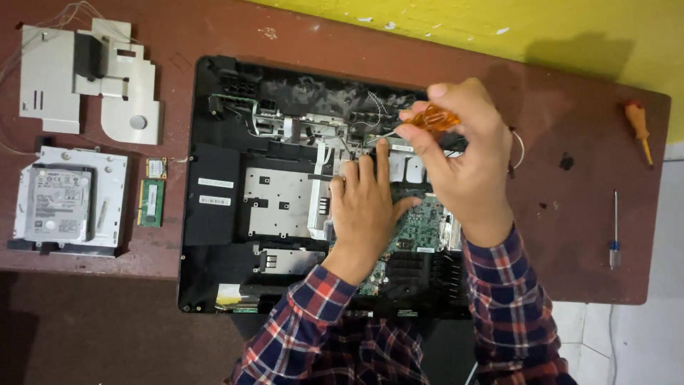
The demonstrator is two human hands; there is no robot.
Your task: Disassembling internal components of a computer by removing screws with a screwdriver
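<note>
Mid-table, our left hand (pixel 367 207) presses flat on the opened computer chassis (pixel 214 214); our right hand (pixel 463 153) pinches an orange-handled screwdriver (pixel 433 116) over it; metal shields (pixel 89 75), hard drive (pixel 64 203) and memory module (pixel 150 202) already lie at the left edge; green board (pixel 420 224) remains inside.

Even, fairly bright indoor light from above. Soft shadow on yellow wall (pixel 499 28) far right. Mild glare on metal plates (pixel 85 78). Hands slightly blurred.

Head camera looks steeply down, close over the table (pixel 570 214).
</note>
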